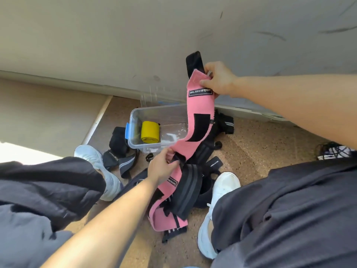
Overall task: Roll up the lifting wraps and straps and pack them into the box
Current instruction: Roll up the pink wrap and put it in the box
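A long pink wrap [200,111] with black patches hangs stretched in the air between my hands. My right hand [219,79] pinches its top end, where a black tab sticks up. My left hand [164,165] grips it lower down, and its tail trails to the floor between my feet. Behind it stands a clear plastic box [135,120] holding one rolled yellow wrap [150,131]. A heap of black straps [191,186] lies under the pink wrap.
More black wraps [117,149] lie left of the box, and another [226,122] lies to its right against the wall base. My white shoes [218,207] flank the pile on a speckled floor. A wall rises close behind the box.
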`<state>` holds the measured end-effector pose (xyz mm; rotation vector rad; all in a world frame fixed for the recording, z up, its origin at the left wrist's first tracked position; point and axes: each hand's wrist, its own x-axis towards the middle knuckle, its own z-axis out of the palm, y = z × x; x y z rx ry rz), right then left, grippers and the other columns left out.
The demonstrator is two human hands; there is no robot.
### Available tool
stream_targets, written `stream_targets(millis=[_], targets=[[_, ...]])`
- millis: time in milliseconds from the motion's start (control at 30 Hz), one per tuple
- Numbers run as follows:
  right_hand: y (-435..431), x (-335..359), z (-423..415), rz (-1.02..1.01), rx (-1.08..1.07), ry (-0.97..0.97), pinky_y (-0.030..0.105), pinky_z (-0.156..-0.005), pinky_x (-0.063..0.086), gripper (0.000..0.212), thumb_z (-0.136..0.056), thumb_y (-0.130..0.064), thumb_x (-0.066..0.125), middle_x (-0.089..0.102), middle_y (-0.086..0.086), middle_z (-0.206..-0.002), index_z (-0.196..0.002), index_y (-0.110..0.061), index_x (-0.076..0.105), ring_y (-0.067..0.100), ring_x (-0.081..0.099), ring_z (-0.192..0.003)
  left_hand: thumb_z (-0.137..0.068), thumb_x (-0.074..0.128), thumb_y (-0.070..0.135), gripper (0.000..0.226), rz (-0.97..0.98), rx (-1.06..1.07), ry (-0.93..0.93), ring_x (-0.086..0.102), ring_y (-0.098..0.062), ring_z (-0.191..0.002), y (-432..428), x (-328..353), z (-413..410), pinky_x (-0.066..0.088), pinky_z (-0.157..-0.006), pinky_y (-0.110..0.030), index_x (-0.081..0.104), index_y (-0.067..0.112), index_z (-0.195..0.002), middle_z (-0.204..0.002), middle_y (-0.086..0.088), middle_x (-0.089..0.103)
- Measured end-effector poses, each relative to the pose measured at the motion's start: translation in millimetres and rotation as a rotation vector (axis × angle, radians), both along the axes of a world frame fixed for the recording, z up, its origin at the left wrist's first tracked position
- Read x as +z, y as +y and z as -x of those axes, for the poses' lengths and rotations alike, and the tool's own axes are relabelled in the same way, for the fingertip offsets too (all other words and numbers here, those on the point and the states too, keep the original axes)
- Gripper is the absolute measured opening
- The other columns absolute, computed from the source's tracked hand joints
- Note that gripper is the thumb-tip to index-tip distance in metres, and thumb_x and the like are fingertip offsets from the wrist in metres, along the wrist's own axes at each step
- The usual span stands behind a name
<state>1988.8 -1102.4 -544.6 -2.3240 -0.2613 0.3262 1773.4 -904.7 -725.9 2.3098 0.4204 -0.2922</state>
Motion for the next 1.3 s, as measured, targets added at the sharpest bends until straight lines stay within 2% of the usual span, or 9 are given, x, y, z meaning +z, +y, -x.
stream_targets(millis=[133,433,600,700,800,900,1033,1100,1300], targets=[[2.1,9.0,3.4,-0.026,0.010,-0.020,0.051,-0.072,0.063,0.013,-0.096,-0.010,0.067,0.067,0.017,-0.103,-0.106,-0.007,0.060,0.034,0.070,-0.092,-0.088,0.077,0.027,0.020,0.181,0.061,-0.012,0.061,-0.010,-0.078,2.1,19.6,7.3,0.050,-0.082,-0.033,0.065,0.025,-0.104,-0.081,0.005,0.066],[9.4,22.6,-3.0,-0.095,-0.022,-0.017,0.043,-0.067,0.063,0.022,-0.095,-0.007,0.067,0.060,0.006,-0.084,-0.083,-0.020,0.055,0.032,0.070,-0.086,-0.093,0.073,0.016,0.011,0.254,0.066,-0.080,0.055,0.007,-0.061,7.3,47.2,7.3,0.041,-0.060,-0.012,0.069,0.017,-0.082,-0.063,0.021,0.063],[5.8,22.1,-15.7,-0.196,-0.122,-0.011,0.031,-0.061,0.056,0.025,-0.098,-0.005,0.062,0.058,0.003,-0.086,-0.081,-0.021,0.053,0.027,0.064,-0.089,-0.092,0.074,0.015,0.018,0.433,0.141,-0.035,0.065,-0.007,-0.069,17.9,49.3,-0.3,0.051,-0.069,-0.022,0.063,0.016,-0.077,-0.074,0.007,0.073],[-2.2,9.2,-19.3,-0.222,-0.175,0.051,0.038,-0.070,0.059,0.013,-0.098,-0.002,0.061,0.062,0.011,-0.101,-0.104,-0.013,0.059,0.030,0.066,-0.100,-0.092,0.073,0.008,0.021,0.531,0.204,-0.022,0.071,-0.020,-0.082,24.1,56.2,-2.6,0.057,-0.079,-0.035,0.060,0.012,-0.076,-0.091,-0.004,0.077],[-8.9,5.8,-20.7,-0.181,-0.202,0.078,0.048,-0.085,0.061,0.021,-0.097,0.000,0.062,0.064,0.020,-0.116,-0.117,-0.005,0.060,0.034,0.067,-0.105,-0.098,0.061,0.000,0.026,0.669,0.235,0.036,0.069,-0.014,-0.064,28.1,61.4,-2.6,0.055,-0.061,-0.025,0.049,0.011,-0.078,-0.085,-0.014,0.069],[-13.1,13.7,-21.2,-0.195,-0.241,0.059,0.048,-0.084,0.060,0.015,-0.097,0.001,0.061,0.062,0.016,-0.109,-0.103,-0.012,0.059,0.032,0.066,-0.101,-0.102,0.050,-0.001,0.026,0.796,0.278,0.084,0.072,-0.018,-0.065,35.8,70.5,-1.0,0.057,-0.057,-0.026,0.044,0.012,-0.081,-0.091,-0.021,0.073],[-18.9,23.3,-20.9,-0.281,-0.202,0.172,0.041,-0.084,0.058,0.018,-0.100,-0.008,0.062,0.063,0.002,-0.092,-0.089,-0.021,0.057,0.018,0.065,-0.085,-0.102,0.059,0.010,0.016,0.650,0.294,0.017,0.070,-0.018,-0.064,45.9,75.7,-2.1,0.052,-0.060,-0.025,0.050,0.011,-0.089,-0.070,-0.003,0.072],[-17.5,25.7,-16.1,-0.335,-0.118,0.301,0.036,-0.085,0.056,0.010,-0.103,-0.020,0.060,0.065,-0.004,-0.089,-0.094,-0.024,0.060,0.012,0.063,-0.080,-0.098,0.067,0.020,0.016,0.527,0.240,-0.019,0.061,-0.021,-0.072,50.3,78.5,-5.8,0.047,-0.068,-0.031,0.056,0.014,-0.089,-0.076,-0.007,0.064],[-3.8,32.5,-7.1,-0.464,0.018,0.568,0.032,-0.077,0.052,0.018,-0.107,-0.034,0.049,0.068,-0.006,-0.091,-0.105,-0.025,0.064,0.010,0.063,-0.081,-0.097,0.069,0.018,0.021,0.444,0.142,-0.157,0.047,-0.005,-0.054,51.1,121.5,-34.1,0.038,-0.055,-0.023,0.055,0.017,-0.082,-0.058,0.008,0.053]])
